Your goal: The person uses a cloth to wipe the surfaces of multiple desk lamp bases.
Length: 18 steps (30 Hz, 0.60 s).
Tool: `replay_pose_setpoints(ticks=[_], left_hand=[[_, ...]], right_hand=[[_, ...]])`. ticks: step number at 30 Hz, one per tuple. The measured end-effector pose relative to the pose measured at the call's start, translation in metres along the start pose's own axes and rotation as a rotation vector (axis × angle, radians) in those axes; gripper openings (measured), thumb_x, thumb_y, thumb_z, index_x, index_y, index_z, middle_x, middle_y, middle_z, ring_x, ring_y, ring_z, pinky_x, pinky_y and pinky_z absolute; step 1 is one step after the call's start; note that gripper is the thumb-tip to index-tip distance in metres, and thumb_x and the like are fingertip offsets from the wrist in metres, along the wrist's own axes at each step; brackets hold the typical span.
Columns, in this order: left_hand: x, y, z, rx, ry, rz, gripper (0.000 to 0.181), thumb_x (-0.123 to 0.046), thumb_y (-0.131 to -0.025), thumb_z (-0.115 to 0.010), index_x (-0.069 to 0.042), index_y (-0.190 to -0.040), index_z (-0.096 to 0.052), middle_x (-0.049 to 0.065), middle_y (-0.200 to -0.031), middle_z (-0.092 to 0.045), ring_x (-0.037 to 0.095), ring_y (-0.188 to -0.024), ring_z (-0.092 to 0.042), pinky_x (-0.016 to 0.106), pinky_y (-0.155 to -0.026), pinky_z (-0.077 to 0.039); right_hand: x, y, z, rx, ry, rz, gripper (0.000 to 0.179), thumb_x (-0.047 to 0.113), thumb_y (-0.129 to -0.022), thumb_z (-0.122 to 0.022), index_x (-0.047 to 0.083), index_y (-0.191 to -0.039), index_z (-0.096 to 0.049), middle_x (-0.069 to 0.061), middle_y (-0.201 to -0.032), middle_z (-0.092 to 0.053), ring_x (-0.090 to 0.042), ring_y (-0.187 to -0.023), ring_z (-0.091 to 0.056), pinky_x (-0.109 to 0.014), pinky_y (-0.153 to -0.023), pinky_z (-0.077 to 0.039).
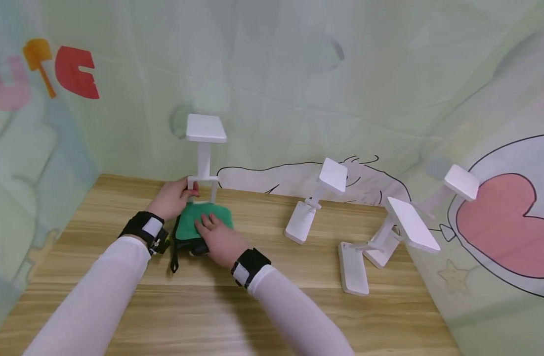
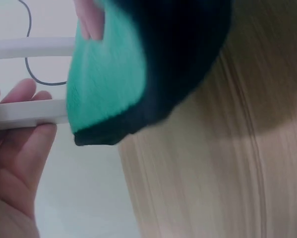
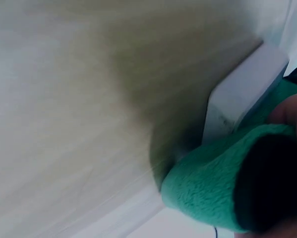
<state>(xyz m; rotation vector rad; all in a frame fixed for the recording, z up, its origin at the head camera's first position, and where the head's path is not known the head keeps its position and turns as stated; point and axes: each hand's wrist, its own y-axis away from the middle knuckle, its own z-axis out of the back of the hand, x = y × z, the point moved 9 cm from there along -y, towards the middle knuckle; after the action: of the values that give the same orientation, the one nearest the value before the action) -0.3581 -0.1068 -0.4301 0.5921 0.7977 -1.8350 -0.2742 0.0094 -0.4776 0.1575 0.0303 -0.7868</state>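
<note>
A white foldable phone stand (image 1: 205, 129) stands at the back left of the wooden table, its flat plate on top. With thumb and fingers, my left hand (image 1: 170, 199) grips one of the stand's two side arms, as the left wrist view also shows. A green plush cloth (image 1: 187, 223) with black edging and a black loop drapes over the stand's lower part. My right hand (image 1: 225, 243) holds this cloth against the base, fingertips on its green side. In the right wrist view, one end of the white base (image 3: 245, 89) sticks out from the cloth; the rest is hidden.
Three more white phone stands are on the right: one (image 1: 300, 222) near the back edge, and two close together, the nearer (image 1: 354, 269) overlapping the farther one (image 1: 462, 182). A printed curtain (image 1: 272, 99) hangs behind and beside the wooden table (image 1: 174, 316).
</note>
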Motion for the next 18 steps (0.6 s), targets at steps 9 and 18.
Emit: replay_pose_setpoints(ticks=[9,18], left_hand=[[0.003,0.002,-0.001,-0.021,0.001,0.032,0.006,0.0,-0.11,-0.054,0.002,-0.109,-0.059,0.023,-0.105,-0.073,0.043,-0.103,-0.07,0.059,-0.09,-0.054],[0.0,0.002,-0.005,-0.014,0.002,0.055,0.007,0.002,-0.11,-0.052,0.002,-0.109,-0.059,0.021,-0.103,-0.071,0.041,-0.102,-0.069,0.058,-0.091,-0.053]], right_hand=[[0.011,0.039,-0.004,-0.036,0.027,0.072,0.063,0.011,-0.105,-0.069,0.011,-0.163,-0.045,-0.012,-0.168,-0.04,-0.029,-0.155,-0.038,-0.034,-0.112,-0.047],[0.027,0.046,-0.006,-0.007,0.019,0.187,0.065,0.004,-0.107,-0.062,0.009,-0.166,-0.037,-0.014,-0.171,-0.034,-0.029,-0.157,-0.032,-0.035,-0.123,-0.031]])
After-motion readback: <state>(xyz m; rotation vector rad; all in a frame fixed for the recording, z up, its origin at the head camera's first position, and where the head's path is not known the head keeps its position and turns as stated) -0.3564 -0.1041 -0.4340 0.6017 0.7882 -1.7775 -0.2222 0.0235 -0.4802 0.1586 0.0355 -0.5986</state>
